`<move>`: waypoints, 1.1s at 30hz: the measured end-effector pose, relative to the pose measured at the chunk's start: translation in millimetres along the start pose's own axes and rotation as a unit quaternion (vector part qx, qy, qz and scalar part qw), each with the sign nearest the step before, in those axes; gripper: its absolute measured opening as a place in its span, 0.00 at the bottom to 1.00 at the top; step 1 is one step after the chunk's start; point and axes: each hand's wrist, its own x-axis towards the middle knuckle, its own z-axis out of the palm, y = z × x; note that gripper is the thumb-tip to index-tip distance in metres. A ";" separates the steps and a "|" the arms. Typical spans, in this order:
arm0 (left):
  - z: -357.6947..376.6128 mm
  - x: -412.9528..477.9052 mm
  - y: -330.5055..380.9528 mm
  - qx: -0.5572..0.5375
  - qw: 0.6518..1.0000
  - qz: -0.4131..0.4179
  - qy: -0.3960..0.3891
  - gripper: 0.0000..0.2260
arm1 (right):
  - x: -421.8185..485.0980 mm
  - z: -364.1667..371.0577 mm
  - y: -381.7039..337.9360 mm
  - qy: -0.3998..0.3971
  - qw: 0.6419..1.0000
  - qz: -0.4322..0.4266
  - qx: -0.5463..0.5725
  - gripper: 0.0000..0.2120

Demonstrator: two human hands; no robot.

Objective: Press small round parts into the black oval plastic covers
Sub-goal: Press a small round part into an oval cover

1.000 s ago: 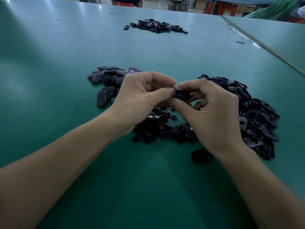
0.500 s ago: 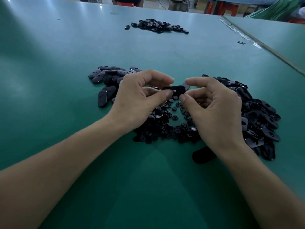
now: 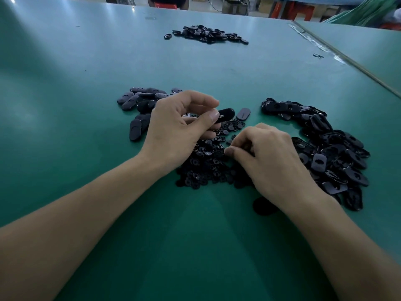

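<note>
I read the left hand [image 3: 180,127] as raised just above the table [image 3: 86,61], with the palm turned inward and the forearm lying low across the surface. Its thumb and curled fingers [image 3: 204,103] pinch one black oval cover [image 3: 226,114] by the near end. The far end juts out to the right, clear of the table.

The right hand [image 3: 269,155] sits lower, back upward. Its fingers are curled down and the thumb tip meets the forefinger at the pile of small round parts [image 3: 206,166]. I cannot tell whether a part is pinched between them.

The round parts lie loose on the table, between and beneath both hands. On the right I see a large heap of oval covers [image 3: 329,153], mixed and overlapping. A smaller group of covers [image 3: 141,103] lies to the left, beyond the left hand. A single cover [image 3: 243,114] lies flat just beside the tip of the held one. A dark piece [image 3: 263,206] shows partly under the right wrist. A far pile of black parts [image 3: 208,34] lies well apart, near the far edge.
</note>
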 end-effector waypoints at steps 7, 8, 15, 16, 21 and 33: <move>-2.8 0.4 -1.9 0.011 1.000 0.005 -0.010 0.11 | 2.9 -0.5 -1.6 0.081 0.993 -0.019 0.083 0.06; -3.3 0.6 -1.7 0.021 1.000 0.010 -0.013 0.12 | 3.2 -1.0 -1.3 0.097 0.991 -0.025 0.094 0.04; -2.2 0.2 0.1 0.035 0.999 0.009 -0.017 0.14 | 2.9 -3.0 -2.2 0.148 0.974 -0.045 0.167 0.01; -2.2 0.2 0.5 0.038 0.999 0.009 -0.017 0.14 | 2.6 -3.0 -2.2 0.148 0.971 -0.044 0.184 0.01; -1.4 0.2 1.7 0.048 0.999 0.010 -0.015 0.14 | 3.2 -1.5 -1.1 0.150 0.968 -0.035 0.199 0.03; -0.3 -1.8 3.1 0.044 0.999 0.019 -0.016 0.16 | 6.2 -2.4 -1.4 0.136 0.948 0.002 0.287 0.10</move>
